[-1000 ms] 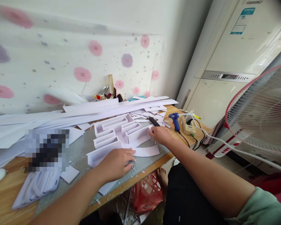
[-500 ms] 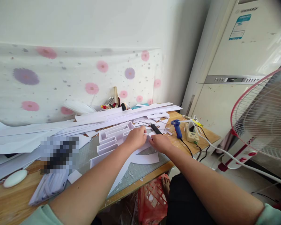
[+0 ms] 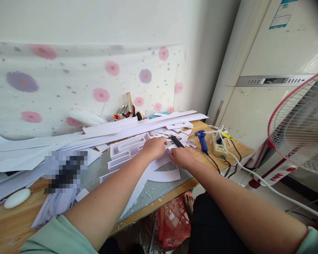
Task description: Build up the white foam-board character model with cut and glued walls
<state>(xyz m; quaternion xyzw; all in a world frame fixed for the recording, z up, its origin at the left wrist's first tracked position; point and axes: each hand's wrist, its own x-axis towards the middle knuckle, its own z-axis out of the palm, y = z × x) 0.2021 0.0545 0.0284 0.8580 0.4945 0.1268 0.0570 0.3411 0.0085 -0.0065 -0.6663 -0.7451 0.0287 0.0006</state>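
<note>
In the head view, the white partitioned structure (image 3: pixel 125 151) is seen near the frame's centre, left of the fingers, its partition walls slanted from lower left to upper right. It is partly covered by the nearer left hand (image 3: pixel 155 148); the right hand (image 3: pixel 182 157) is placed further right, just below a black handle (image 3: pixel 177 141). Both hands' fingers are curled; whether anything is pinched cannot be told.

Ahead of you, the white wall (image 3: pixel 95 21) carries a translucent sheet (image 3: pixel 76 76) printed with pink and purple flowers; the wooden desk (image 3: pixel 18 222) adjoins it; at your right, note the tall cream appliance (image 3: pixel 249 116) with its control panel (image 3: pixel 275 80), the red-rimmed fan (image 3: pixel 302 123) and the pale floor (image 3: pixel 284 202); lighting is soft.
</note>
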